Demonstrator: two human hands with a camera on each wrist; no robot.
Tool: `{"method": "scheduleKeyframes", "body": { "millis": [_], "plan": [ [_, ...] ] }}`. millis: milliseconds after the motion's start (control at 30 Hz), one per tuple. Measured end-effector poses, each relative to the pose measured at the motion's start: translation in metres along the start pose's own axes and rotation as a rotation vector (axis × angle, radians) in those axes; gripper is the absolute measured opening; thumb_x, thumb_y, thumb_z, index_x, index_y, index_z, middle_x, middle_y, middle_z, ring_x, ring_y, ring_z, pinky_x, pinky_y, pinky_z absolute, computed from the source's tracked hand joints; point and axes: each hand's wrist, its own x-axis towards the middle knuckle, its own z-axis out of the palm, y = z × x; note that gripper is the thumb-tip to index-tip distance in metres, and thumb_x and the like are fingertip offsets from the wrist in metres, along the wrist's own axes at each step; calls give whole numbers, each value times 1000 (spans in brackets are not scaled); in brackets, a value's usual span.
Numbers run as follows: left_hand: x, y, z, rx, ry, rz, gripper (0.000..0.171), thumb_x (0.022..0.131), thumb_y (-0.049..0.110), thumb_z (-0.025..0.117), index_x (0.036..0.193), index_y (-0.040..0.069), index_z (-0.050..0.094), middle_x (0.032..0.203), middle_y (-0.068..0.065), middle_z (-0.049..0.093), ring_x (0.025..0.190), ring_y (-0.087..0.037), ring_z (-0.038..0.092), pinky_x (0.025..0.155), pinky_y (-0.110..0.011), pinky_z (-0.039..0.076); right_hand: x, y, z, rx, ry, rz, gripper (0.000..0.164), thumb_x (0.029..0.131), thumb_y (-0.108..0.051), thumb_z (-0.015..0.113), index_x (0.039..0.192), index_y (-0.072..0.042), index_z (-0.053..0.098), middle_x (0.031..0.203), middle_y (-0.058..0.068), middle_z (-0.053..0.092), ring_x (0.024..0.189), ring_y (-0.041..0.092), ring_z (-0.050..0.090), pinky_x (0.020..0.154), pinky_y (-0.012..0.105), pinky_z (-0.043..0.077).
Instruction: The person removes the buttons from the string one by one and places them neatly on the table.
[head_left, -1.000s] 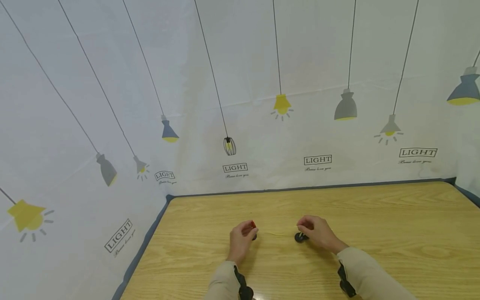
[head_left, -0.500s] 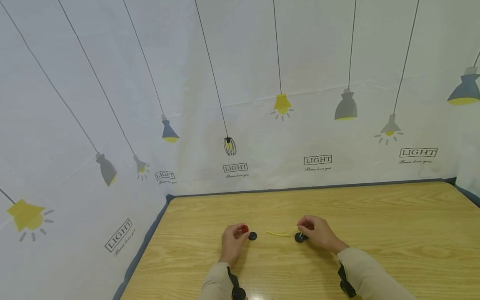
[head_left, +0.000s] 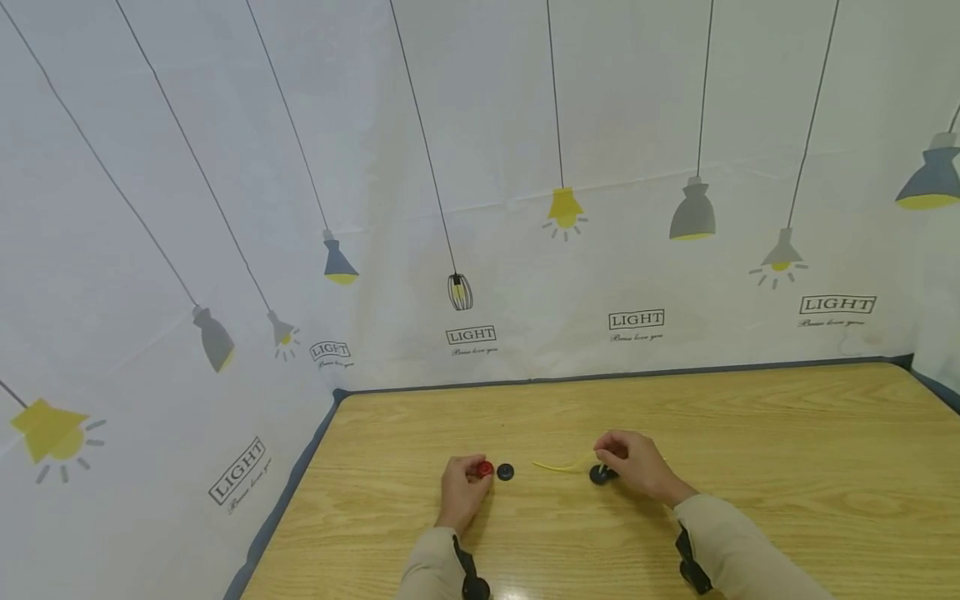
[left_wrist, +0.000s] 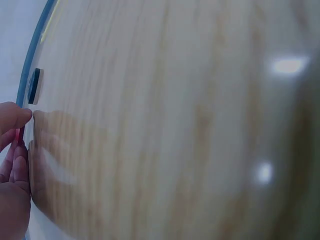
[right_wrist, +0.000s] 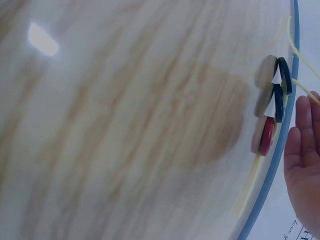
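A red button (head_left: 485,469) sits pinched between the thumb and fingers of my left hand (head_left: 461,490), low over the wooden table; in the left wrist view only a red sliver (left_wrist: 20,136) shows. Just right of it lies a loose black button (head_left: 506,472). My right hand (head_left: 639,468) pinches a yellow cord (head_left: 557,468), which rises from a black button (head_left: 598,474) below the fingertips. In the right wrist view, two black buttons (right_wrist: 285,76) and another red button (right_wrist: 267,136) lie in a row along the cord, beside my right hand's curled fingers.
The wood-grain table (head_left: 787,467) ends at a dark blue edge (head_left: 570,380) along the back and left. Behind stands a white sheet (head_left: 510,250) printed with hanging lamps. A loose cord end (right_wrist: 244,197) trails past the red button in the right wrist view.
My left hand has drawn left and lowered with the red button, uncovering the loose black button and more of the cord. My right hand stays in place.
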Motion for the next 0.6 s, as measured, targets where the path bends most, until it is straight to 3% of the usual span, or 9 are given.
{"method": "scheduleKeyframes", "body": {
  "millis": [400,600],
  "plan": [
    [3,-5,-5,48,-126,33,27,71,-1,68,98,-3,64,87,-9,51,78,-19,49,64,-21,41,1,4,2,-12,14,-11,5,84,-6,59,86,-1,61,79,1,59,69,13,55,60,25,46],
    [3,-7,-8,63,-158,53,28,71,0,68,98,-3,64,87,-8,50,78,-19,48,64,-22,39,2,6,4,2,14,-4,7,84,-8,59,87,-2,61,79,1,59,69,13,55,60,25,46]
  ]
}}
